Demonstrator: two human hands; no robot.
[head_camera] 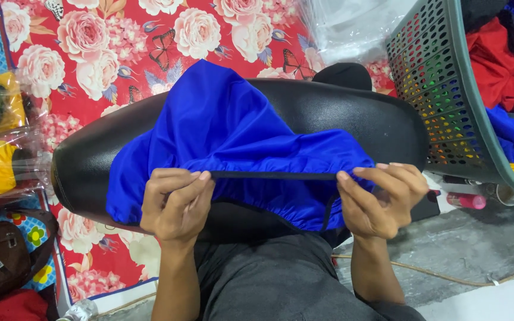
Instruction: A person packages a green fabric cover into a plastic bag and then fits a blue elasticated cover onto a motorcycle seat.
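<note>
Both the left hand (176, 205) and the right hand (382, 199) pinch with closed fingers the black elastic band (272, 175) of the blue cover (233, 128) over the black seat (352, 116).

The left hand (176, 205) and right hand (382, 199) are pinching a black elastic band (272, 175) taut along the hem of a shiny blue fabric cover (233, 131), which is draping over a black padded vinyl seat (382, 122).

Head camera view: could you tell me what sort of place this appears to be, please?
Probably a small home sewing or cover-making workshop. Both hands, left and right, stretch a black strap on a blue fabric cover over a black seat, beside a perforated basket of coloured cloth.
</note>
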